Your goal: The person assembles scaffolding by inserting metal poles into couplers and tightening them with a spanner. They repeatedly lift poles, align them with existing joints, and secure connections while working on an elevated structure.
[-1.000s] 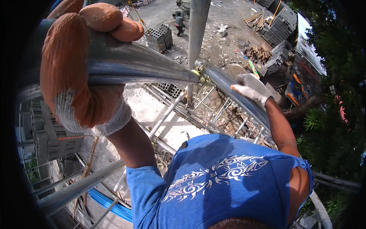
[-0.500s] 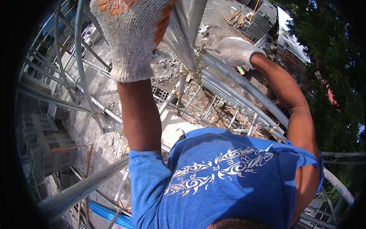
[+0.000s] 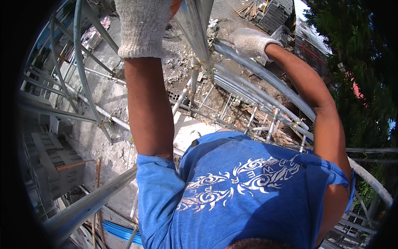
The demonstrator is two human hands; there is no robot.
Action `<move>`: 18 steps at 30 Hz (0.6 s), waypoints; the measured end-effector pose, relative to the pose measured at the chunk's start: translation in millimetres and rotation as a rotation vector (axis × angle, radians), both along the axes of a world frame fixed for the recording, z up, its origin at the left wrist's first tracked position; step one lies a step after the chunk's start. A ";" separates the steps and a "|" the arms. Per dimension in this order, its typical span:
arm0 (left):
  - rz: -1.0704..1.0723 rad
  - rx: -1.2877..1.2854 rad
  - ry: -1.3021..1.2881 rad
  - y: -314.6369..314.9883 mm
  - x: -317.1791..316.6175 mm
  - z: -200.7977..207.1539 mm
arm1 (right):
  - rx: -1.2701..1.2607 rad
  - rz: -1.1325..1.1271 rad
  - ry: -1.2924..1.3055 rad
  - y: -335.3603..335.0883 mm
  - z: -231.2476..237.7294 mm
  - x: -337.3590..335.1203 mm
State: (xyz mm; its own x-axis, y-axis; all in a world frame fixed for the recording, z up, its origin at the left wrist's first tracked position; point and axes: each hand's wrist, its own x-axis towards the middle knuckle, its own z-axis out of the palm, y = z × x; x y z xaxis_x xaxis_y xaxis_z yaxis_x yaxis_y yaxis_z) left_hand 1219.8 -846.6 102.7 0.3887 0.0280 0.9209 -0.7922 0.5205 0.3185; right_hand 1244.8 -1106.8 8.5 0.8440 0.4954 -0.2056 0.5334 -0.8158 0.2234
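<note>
My left hand point(image 3: 143, 27), in a knitted white glove with an orange coating, is raised beside a grey metal scaffold upright point(image 3: 191, 33). Its fingers run out of the picture at the top, so their grip is hidden. My right hand point(image 3: 251, 42), in a similar glove, is farther right, above a sloping scaffold tube point(image 3: 269, 70). Its fingers are curled and turned away. A thin rod-like piece point(image 3: 222, 40) runs from this glove toward the joint point(image 3: 212, 42) where tube and upright meet; its kind is unclear.
Several scaffold tubes point(image 3: 78, 54) cross on the left. Grey hollow blocks point(image 3: 52, 153) are stacked at lower left, near blue pipes point(image 3: 120, 230). Rubble ground point(image 3: 178, 70) lies below. Far off are a block pile point(image 3: 277, 16) and timber point(image 3: 248, 8); trees point(image 3: 352, 50) stand at right.
My left hand has gone higher, partly out of the picture. My right hand stays by the joint with the thin piece. The whole view has shifted slightly.
</note>
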 end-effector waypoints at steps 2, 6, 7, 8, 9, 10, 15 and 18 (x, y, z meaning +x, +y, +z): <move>0.009 0.032 -0.062 3.2 10.1 1.3 | -0.096 0.012 0.010 2.6 7.3 3.0; 0.014 0.094 -0.204 5.2 25.6 3.4 | -0.087 0.007 -0.045 9.7 9.5 -8.2; 0.012 0.104 -0.233 4.2 27.3 3.6 | -0.077 -0.005 -0.060 11.7 8.3 -11.9; 0.009 0.110 -0.247 4.3 27.2 4.0 | -0.085 0.022 -0.060 13.3 7.3 -15.1; 0.017 0.113 -0.261 3.5 25.8 4.1 | -0.093 0.010 -0.055 15.2 6.8 -16.7; 0.018 0.109 -0.239 3.1 22.8 3.8 | -0.090 0.004 -0.047 16.4 7.0 -17.4; -0.117 0.059 -0.001 1.5 -1.2 3.7 | 0.021 -0.001 -0.122 18.0 4.4 -22.8; -0.015 0.026 0.026 -3.5 -6.5 1.9 | 0.009 -0.034 -0.120 13.2 -7.4 -38.0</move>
